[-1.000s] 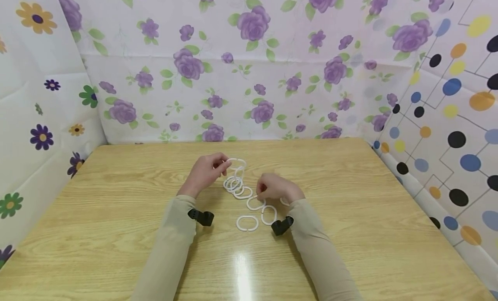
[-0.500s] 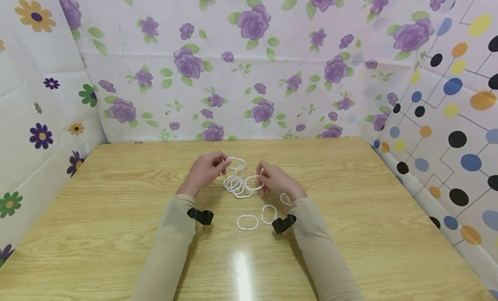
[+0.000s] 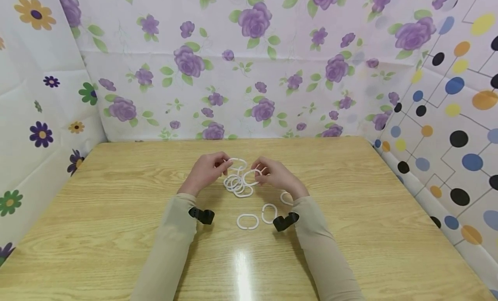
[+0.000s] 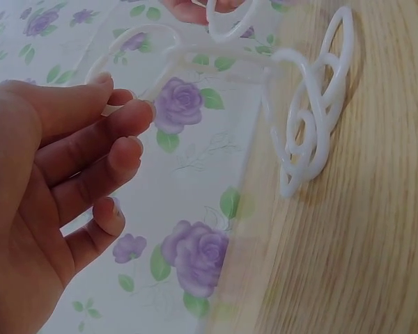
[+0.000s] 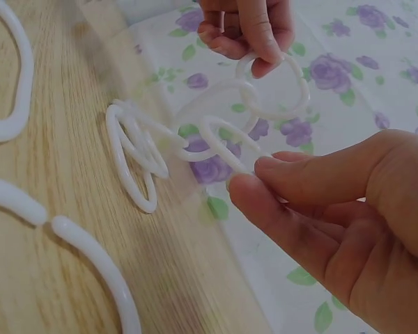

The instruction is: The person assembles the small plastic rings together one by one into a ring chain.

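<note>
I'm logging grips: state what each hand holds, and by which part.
The left hand pinches the top ring of the chain at its near rim. The right hand pinches a loose ring at its rim, beside the chain.

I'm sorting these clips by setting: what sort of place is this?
Likely a makeshift recording booth rather than a lived-in room: a wooden table walled in by flower-print sheets, with only white plastic rings laid out.

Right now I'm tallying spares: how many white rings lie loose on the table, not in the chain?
3: one nearest the person, one beside it, one partly hidden by the right wrist. More may be hidden.
</note>
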Available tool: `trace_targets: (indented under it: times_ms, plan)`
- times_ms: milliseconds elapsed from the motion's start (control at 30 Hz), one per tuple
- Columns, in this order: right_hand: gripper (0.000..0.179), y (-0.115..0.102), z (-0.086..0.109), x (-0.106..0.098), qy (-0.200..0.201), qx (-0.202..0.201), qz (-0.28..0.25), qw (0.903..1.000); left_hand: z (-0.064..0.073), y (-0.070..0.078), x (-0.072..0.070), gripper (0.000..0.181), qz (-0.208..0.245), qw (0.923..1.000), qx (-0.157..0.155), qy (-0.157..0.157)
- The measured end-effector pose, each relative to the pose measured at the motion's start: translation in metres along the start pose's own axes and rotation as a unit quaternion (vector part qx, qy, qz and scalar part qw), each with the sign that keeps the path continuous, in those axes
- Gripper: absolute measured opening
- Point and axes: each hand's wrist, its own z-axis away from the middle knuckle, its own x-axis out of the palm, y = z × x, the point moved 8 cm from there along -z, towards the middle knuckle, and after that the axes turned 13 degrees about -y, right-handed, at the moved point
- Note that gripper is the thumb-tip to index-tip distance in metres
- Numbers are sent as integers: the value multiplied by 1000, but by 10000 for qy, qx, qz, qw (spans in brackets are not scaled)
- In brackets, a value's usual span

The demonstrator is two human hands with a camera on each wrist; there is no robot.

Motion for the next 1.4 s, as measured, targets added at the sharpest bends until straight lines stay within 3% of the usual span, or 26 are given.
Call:
trace_targets:
  times_ms: [367,667,867,1000,1167,1400]
  plan:
    - [21,-8,1,-6,114,-272,463,9985,-2,0,3,23,-84,9999,-48,-41]
    - [21,-10,2,-11,385,-245,-100,9989,-2,1,6,22,-243,9995,-2,-210]
    - [15,-15,5,-20,925,-347,-213,9949,-4,4,9,19,-389,9989,-23,-267]
    - [14,-18,8,-24,1235,-453,-187,9911,-6,10,13,18,-496,9980,144,-375]
    - [13,-18,6,-22,1280,-460,-169,9906,-7,14,18,17,-588,9969,293,-427]
    - [11,-17,4,-19,1277,-296,89,9913,-8,13,21,17,-667,9965,231,-454]
